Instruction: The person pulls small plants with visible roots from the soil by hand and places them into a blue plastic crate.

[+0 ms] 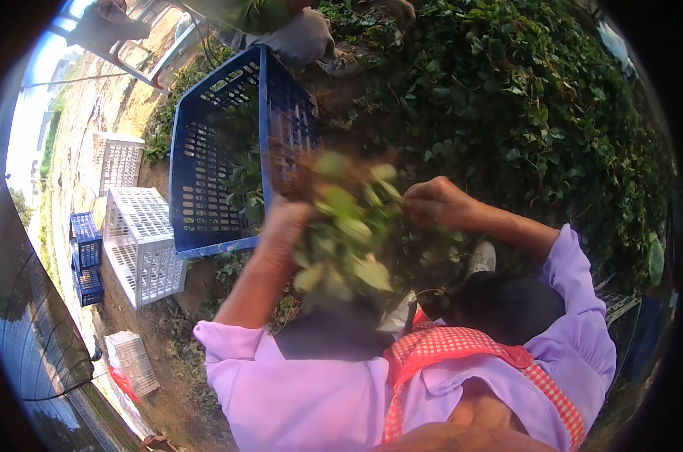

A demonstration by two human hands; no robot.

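A blurred bunch of leafy green plants (347, 226) hangs in front of me, with brown roots or stems at its upper end. My left hand (289, 212) is closed around the bunch near that brown end. Just right of the leaves is my right hand (436, 200), its fingers curled together; whether they pinch anything I cannot tell. Beyond my left hand, a blue plastic crate (176, 164) rests with its opening facing left. Some green leafy stems (250, 186) lie inside it, partly hidden by its near side.
Dense leafy vines (522, 107) cover the ground to the right. A white plastic crate (143, 248), another white crate (118, 164) and stacked blue crates (86, 248) stand at left. A co-worker's sleeve (251, 14) and gloved hand (401, 11) show at the top.
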